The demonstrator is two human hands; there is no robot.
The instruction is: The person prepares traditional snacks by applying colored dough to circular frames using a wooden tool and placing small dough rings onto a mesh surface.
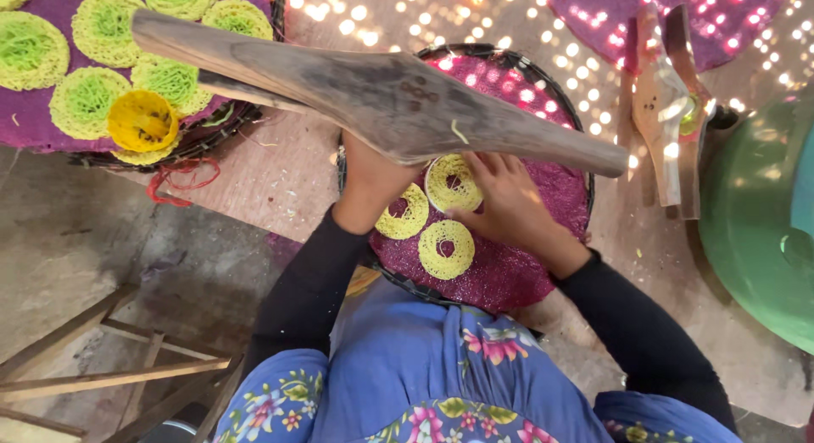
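Head view: my left hand (373,178) grips the underside of a long dark wooden press (381,100), held across a round woven tray lined with magenta cloth (526,265). My right hand (509,197) lies open, fingertips on a yellow noodle ring (452,182); two more rings (446,249) sit at six o'clock. Green noodle discs (102,27) fill another tray at ten o'clock.

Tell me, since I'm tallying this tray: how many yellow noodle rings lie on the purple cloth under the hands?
3: one by the left hand, one under the right hand's fingers, one nearest the person. The wooden press may hide more.
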